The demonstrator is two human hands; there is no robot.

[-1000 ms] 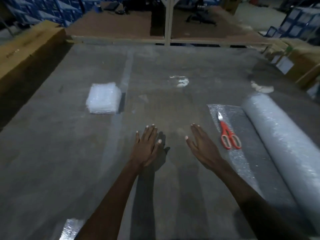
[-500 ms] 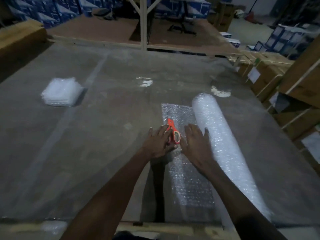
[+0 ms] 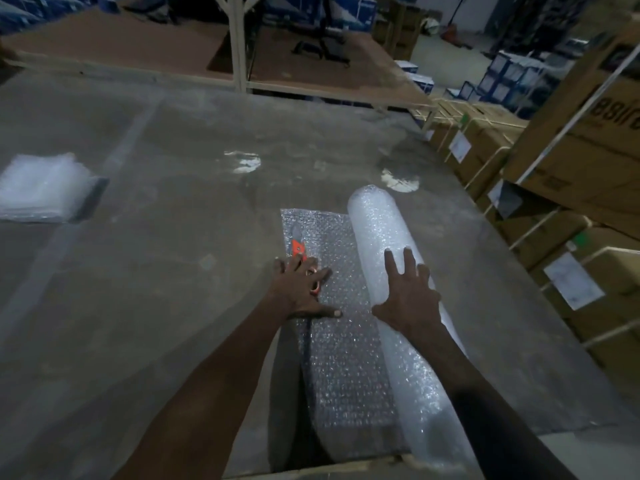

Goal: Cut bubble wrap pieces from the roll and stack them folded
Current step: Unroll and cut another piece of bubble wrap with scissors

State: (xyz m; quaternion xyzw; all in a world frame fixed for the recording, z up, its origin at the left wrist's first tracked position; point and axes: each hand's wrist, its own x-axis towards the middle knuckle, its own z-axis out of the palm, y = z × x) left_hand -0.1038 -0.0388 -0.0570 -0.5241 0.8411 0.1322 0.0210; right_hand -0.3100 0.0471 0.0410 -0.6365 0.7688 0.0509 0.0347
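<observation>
Head view: a person's two bare hands reach over a wide grey surface (image 3: 156, 306) covered in clear plastic. At lower centre of the frame lies a long bubble wrap roll (image 3: 391, 271), with a flat unrolled sheet (image 3: 332, 341) spread just to its left. The right hand (image 3: 408, 296) rests on the roll with its grip spread wide, closed on nothing. The left hand (image 3: 299, 289) lies flat, fingers splayed, pressing on orange scissors (image 3: 298, 251) that sit on the sheet; it does not look closed around the handles.

The wrap looks light, soft and springy, likely to shift or curl back, so holding the sheet flat near its free left edge while steadying the roll seems sensible.

At left of the frame sits a stack of folded pieces (image 3: 41, 188), well apart from the roll. Cardboard boxes (image 3: 571, 150) line the right of the frame; a wooden platform (image 3: 138, 46) and post (image 3: 237, 43) stand at the top. The room is dim.
</observation>
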